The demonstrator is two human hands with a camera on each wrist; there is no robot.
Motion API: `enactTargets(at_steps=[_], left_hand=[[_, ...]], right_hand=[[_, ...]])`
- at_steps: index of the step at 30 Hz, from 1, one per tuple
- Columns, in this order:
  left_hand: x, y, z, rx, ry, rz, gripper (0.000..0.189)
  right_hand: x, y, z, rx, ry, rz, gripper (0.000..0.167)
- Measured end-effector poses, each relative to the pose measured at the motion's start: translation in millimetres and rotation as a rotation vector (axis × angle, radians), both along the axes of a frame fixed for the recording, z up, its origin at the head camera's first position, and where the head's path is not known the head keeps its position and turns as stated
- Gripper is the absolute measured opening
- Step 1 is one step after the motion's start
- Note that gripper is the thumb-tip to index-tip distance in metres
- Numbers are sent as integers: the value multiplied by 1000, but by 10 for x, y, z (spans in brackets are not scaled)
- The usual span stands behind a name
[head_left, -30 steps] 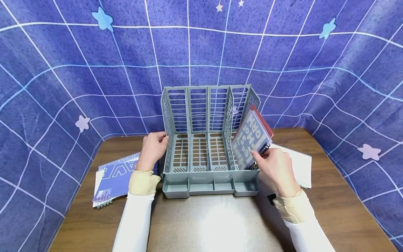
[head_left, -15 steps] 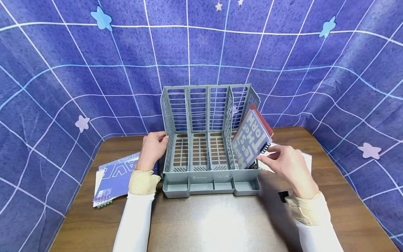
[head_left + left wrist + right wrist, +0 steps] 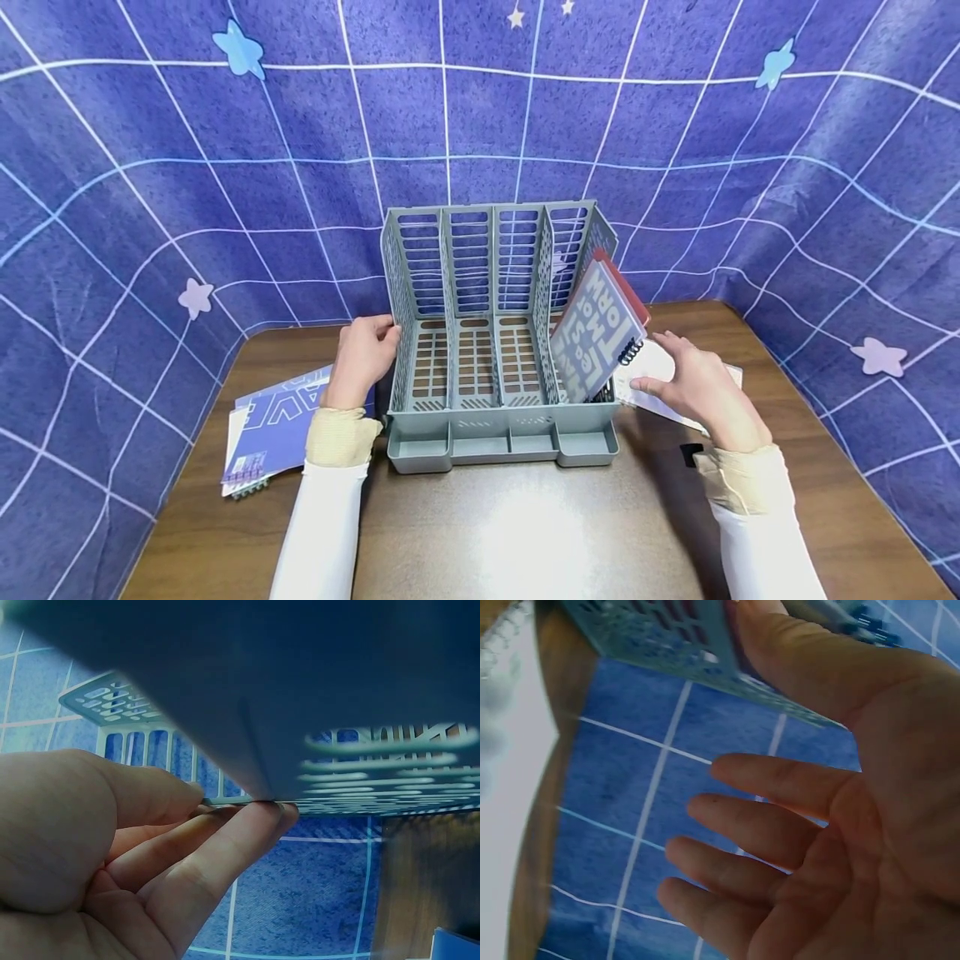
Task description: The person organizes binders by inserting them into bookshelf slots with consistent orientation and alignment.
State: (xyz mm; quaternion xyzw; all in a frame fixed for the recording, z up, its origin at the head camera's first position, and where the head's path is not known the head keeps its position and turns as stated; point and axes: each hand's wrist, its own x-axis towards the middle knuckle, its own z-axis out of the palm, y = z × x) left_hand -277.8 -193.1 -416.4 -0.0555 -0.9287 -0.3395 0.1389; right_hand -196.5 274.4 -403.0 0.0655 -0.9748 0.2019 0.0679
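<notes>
A grey-green desktop file organizer [image 3: 472, 358] with upright dividers stands mid-table. My left hand [image 3: 364, 354] pinches the edge of its left side panel [image 3: 322, 769] between thumb and fingers. In the rightmost slot lean a spiral notebook [image 3: 600, 329] with large pale lettering and a red-covered one [image 3: 626, 292] behind it, both tilted, their ends jutting past the front. My right hand [image 3: 701, 387] hovers just right of them, holding nothing, fingers spread apart in the right wrist view. Below that hand lies a white spiral notebook [image 3: 656, 367], partly covered by it.
To the left, a blue-covered notebook [image 3: 281, 425] lies over white spiral ones, partly hidden by the left forearm. Small trays [image 3: 420, 450] run along the organizer's front. A blue gridded cloth [image 3: 480, 125] hangs close behind and at both sides of the wooden table [image 3: 450, 533].
My right hand has let go of the lettered notebook and moved right, its fingers spreading. The notebooks stay leaning in the slot. The left hand keeps its place on the panel.
</notes>
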Motion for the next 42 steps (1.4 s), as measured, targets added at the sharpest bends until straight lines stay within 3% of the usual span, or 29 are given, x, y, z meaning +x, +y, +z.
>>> enactTargets(at_steps=[5,13,27,32,42], left_hand=[[5,-4,-23,0,6,4,21],[23,-17,-46,-7,6,3,19],[33,-16,-29,12,-22,15,21],[25,-13,-13,21,-29,11,24],[15,5,24,17,4,1,19]], right_hand=[[-101,-7,-154,-9,-57,31,91],[-191,-29,-426,-63,-141,6,118],[-335,-66,-766,28,-235,39,80],[-333,-63,-812,55,-242,64,49],[-348,-40,-785,101,-183,44,32]])
